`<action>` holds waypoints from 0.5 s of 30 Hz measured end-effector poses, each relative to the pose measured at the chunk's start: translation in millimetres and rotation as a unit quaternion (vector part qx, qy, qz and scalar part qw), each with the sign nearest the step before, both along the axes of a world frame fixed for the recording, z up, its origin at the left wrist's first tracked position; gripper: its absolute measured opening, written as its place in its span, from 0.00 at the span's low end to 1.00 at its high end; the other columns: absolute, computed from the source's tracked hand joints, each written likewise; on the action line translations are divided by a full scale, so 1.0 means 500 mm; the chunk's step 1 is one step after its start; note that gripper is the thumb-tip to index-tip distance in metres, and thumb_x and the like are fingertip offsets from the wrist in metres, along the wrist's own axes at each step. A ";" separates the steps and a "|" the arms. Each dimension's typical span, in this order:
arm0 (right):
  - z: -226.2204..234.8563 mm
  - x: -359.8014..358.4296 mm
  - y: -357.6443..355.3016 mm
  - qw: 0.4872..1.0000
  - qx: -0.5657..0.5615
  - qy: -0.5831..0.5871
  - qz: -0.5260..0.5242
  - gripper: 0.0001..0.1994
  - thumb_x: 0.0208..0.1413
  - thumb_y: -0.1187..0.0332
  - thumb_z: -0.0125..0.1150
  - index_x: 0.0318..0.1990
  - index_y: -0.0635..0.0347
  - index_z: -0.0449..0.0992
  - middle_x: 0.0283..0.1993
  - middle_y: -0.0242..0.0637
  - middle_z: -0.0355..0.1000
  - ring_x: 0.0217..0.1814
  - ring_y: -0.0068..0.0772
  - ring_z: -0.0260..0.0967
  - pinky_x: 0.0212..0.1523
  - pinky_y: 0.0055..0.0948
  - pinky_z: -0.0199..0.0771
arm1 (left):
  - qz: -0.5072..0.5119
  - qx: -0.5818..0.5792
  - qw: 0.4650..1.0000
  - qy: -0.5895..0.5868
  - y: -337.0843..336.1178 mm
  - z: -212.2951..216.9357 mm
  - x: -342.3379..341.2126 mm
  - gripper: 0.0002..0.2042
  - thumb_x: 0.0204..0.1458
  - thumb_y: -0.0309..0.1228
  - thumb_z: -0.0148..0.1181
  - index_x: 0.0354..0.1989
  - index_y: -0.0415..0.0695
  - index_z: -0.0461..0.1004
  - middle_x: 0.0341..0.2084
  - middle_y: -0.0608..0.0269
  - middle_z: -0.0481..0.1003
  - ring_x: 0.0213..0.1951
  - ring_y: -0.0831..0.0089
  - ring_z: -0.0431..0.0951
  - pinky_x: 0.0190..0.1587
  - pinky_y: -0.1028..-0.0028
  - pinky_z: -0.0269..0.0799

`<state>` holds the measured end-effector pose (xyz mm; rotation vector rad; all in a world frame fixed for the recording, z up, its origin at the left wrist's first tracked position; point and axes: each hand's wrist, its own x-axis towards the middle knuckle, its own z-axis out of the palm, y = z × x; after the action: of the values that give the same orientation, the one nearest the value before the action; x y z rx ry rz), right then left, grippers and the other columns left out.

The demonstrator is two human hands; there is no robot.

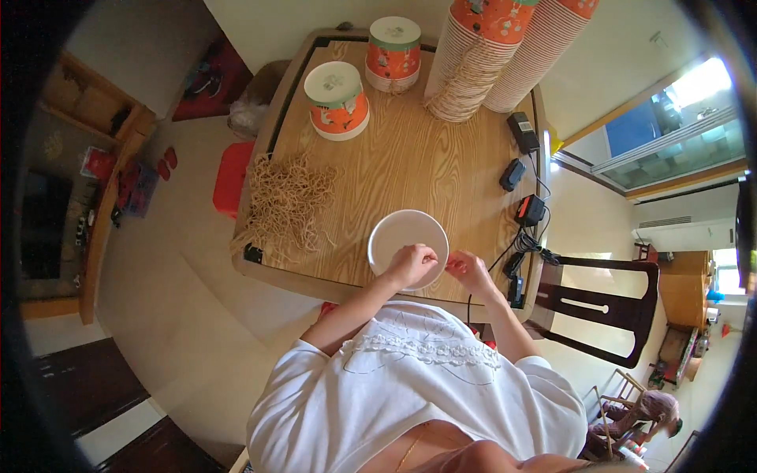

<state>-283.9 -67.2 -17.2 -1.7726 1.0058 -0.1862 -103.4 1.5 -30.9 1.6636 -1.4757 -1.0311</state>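
A white round paper bucket stands near the table's front edge, its open mouth facing up. My left hand reaches over the mouth with its fingers pinched together. At the bucket's right rim my right hand is also closed in a pinch. Whatever lies between the fingers of either hand is too small to make out. Left of the bucket is a loose heap of tan twisted cords.
Two orange printed buckets, a near one and a far one, stand upside down at the back. Tall nested bucket stacks rise behind right. Black adapters and cables line the right edge. A dark chair stands right; a person sits beyond.
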 end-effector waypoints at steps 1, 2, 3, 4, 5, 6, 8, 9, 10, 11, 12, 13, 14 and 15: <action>-0.001 0.000 0.001 1.000 -0.007 -0.001 0.001 0.07 0.45 0.75 0.59 0.35 0.62 0.73 0.30 0.35 0.72 0.33 0.25 0.71 0.35 0.24 0.71 | 0.000 0.000 1.000 -0.001 0.000 -0.002 -0.001 0.07 0.42 0.31 0.59 0.27 0.41 0.76 0.22 0.57 0.74 0.27 0.64 0.75 0.31 0.69 0.69; -0.001 0.000 0.001 1.000 -0.015 -0.002 0.002 0.08 0.45 0.75 0.60 0.35 0.62 0.73 0.30 0.35 0.72 0.32 0.26 0.71 0.35 0.24 0.71 | -0.008 -0.009 1.000 -0.017 -0.001 -0.004 -0.002 0.07 0.42 0.31 0.58 0.27 0.42 0.76 0.23 0.57 0.74 0.27 0.63 0.75 0.31 0.69 0.69; -0.005 0.001 0.002 1.000 -0.016 -0.002 0.003 0.08 0.45 0.75 0.60 0.35 0.62 0.73 0.30 0.35 0.72 0.32 0.26 0.71 0.35 0.24 0.71 | -0.015 -0.018 0.999 -0.034 -0.001 -0.007 -0.003 0.06 0.42 0.31 0.58 0.27 0.42 0.75 0.23 0.57 0.73 0.27 0.63 0.75 0.31 0.68 0.69; -0.012 0.001 0.005 1.000 -0.023 0.001 0.001 0.08 0.44 0.76 0.60 0.34 0.62 0.74 0.30 0.37 0.71 0.31 0.28 0.70 0.33 0.25 0.71 | -0.015 -0.019 0.999 -0.034 0.001 -0.010 -0.005 0.06 0.42 0.31 0.58 0.27 0.42 0.75 0.23 0.57 0.73 0.27 0.63 0.75 0.31 0.68 0.69; -0.013 0.001 0.007 0.999 -0.032 0.003 -0.001 0.08 0.42 0.76 0.61 0.34 0.62 0.74 0.30 0.38 0.70 0.30 0.29 0.70 0.32 0.26 0.71 | -0.013 -0.018 0.999 -0.047 0.002 -0.009 -0.008 0.06 0.42 0.31 0.57 0.27 0.42 0.75 0.23 0.57 0.73 0.27 0.62 0.75 0.31 0.68 0.69; -0.013 0.000 0.008 0.999 -0.034 0.002 -0.001 0.08 0.42 0.76 0.61 0.34 0.62 0.74 0.30 0.38 0.70 0.30 0.29 0.70 0.32 0.26 0.71 | -0.012 -0.017 0.998 -0.060 0.003 -0.008 -0.010 0.06 0.43 0.31 0.57 0.27 0.42 0.75 0.23 0.57 0.73 0.27 0.62 0.75 0.31 0.67 0.69; -0.012 -0.001 0.008 0.999 -0.032 -0.027 -0.006 0.08 0.42 0.75 0.61 0.34 0.61 0.74 0.29 0.38 0.70 0.29 0.30 0.70 0.32 0.26 0.71 | -0.004 -0.021 0.998 -0.058 0.002 -0.007 -0.011 0.06 0.43 0.31 0.57 0.27 0.42 0.75 0.24 0.57 0.73 0.28 0.61 0.75 0.31 0.67 0.69; -0.012 -0.001 0.007 0.999 -0.032 -0.027 -0.006 0.08 0.42 0.75 0.61 0.34 0.61 0.74 0.29 0.38 0.70 0.29 0.30 0.70 0.32 0.26 0.71 | 0.003 -0.023 0.998 -0.055 0.001 -0.006 -0.011 0.06 0.43 0.31 0.56 0.27 0.42 0.75 0.24 0.57 0.73 0.28 0.60 0.75 0.31 0.67 0.69; -0.012 0.000 0.006 0.999 -0.037 -0.029 -0.006 0.08 0.42 0.75 0.61 0.33 0.61 0.74 0.28 0.38 0.69 0.29 0.31 0.70 0.32 0.27 0.70 | 0.003 -0.023 0.998 -0.055 0.000 -0.005 -0.010 0.06 0.43 0.31 0.56 0.27 0.42 0.75 0.24 0.57 0.73 0.28 0.60 0.75 0.31 0.67 0.69; -0.012 0.000 0.007 0.999 -0.042 -0.030 -0.006 0.08 0.42 0.74 0.61 0.33 0.61 0.74 0.28 0.39 0.69 0.29 0.32 0.70 0.32 0.27 0.70 | 0.002 -0.026 0.998 -0.062 0.000 -0.003 -0.010 0.06 0.43 0.31 0.56 0.26 0.42 0.75 0.24 0.57 0.73 0.29 0.59 0.74 0.32 0.66 0.69; -0.010 0.000 0.006 0.999 -0.042 -0.030 -0.007 0.08 0.42 0.74 0.61 0.33 0.61 0.74 0.28 0.39 0.69 0.29 0.32 0.70 0.32 0.27 0.70 | 0.002 -0.028 0.997 -0.069 0.000 -0.002 -0.009 0.06 0.43 0.31 0.56 0.26 0.42 0.75 0.24 0.56 0.73 0.29 0.59 0.74 0.32 0.65 0.69; -0.008 0.000 0.005 0.998 -0.050 -0.024 -0.002 0.08 0.42 0.74 0.61 0.33 0.62 0.74 0.28 0.39 0.69 0.29 0.33 0.70 0.32 0.28 0.70 | 0.001 -0.028 0.997 -0.069 -0.001 0.001 -0.009 0.06 0.43 0.31 0.56 0.26 0.42 0.75 0.24 0.56 0.73 0.29 0.59 0.74 0.32 0.65 0.69; -0.004 0.001 0.004 0.998 -0.057 -0.017 0.004 0.07 0.42 0.73 0.61 0.32 0.62 0.74 0.28 0.39 0.68 0.29 0.34 0.70 0.31 0.28 0.70 | -0.006 -0.038 0.996 -0.076 -0.001 0.003 -0.008 0.06 0.43 0.31 0.56 0.26 0.43 0.75 0.23 0.57 0.73 0.29 0.59 0.74 0.32 0.65 0.69; 0.000 0.003 0.005 0.998 -0.056 -0.017 0.003 0.07 0.42 0.73 0.61 0.32 0.62 0.74 0.28 0.39 0.68 0.29 0.34 0.70 0.31 0.28 0.70 | -0.012 -0.049 0.995 -0.084 -0.001 0.006 -0.007 0.06 0.43 0.31 0.56 0.25 0.43 0.75 0.23 0.57 0.72 0.28 0.59 0.74 0.31 0.64 0.69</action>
<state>-282.5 -64.8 -17.0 -1.8684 0.9818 -0.2724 -107.1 0.8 -27.8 1.7006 -1.6307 -0.8346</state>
